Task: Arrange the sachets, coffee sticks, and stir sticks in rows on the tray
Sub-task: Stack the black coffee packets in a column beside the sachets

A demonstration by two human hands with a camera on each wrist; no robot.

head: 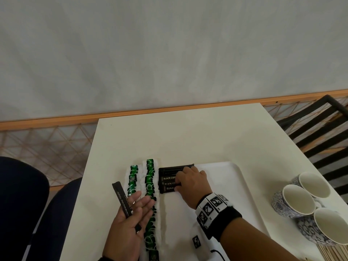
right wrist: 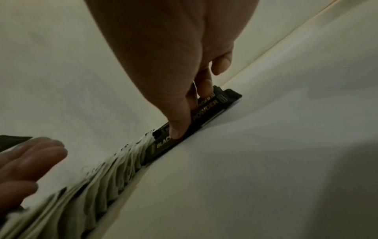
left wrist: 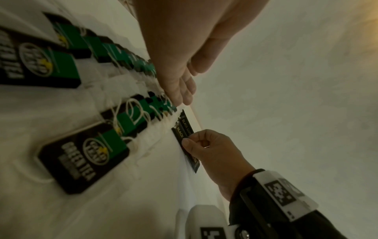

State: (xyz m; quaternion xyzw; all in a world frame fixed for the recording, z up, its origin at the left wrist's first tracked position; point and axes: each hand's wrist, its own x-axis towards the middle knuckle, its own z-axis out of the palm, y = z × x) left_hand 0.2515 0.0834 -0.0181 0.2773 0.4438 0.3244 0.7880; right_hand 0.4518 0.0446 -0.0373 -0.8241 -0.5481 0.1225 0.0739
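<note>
Sachets [head: 150, 196] of green tea already lay in two long rows along the left of the white tray [head: 237, 178], overlapping like shingles, so that part looked done. Next to them, at the tray's far end, a short row of black coffee sticks [head: 168, 178] had been started, only a few deep. The right hand [head: 192, 182] was down on that row, fingers curled, pinching the nearest stick and seemingly squaring it against its neighbours. The left hand [head: 130, 221] hovered palm-up over the sachets, fingers spread and relaxed, with one more coffee stick [head: 122, 201] lying across the palm, loosely cradled rather than gripped; that one probably went down next.

Most of the tray to the right was bare. Pale stir sticks [head: 331, 253] seemed to lie at the table's near right corner, off the tray, though I couldn't be sure. Three patterned cups [head: 301, 202] stood beside the tray. By my reckoning, roughly half remained.
</note>
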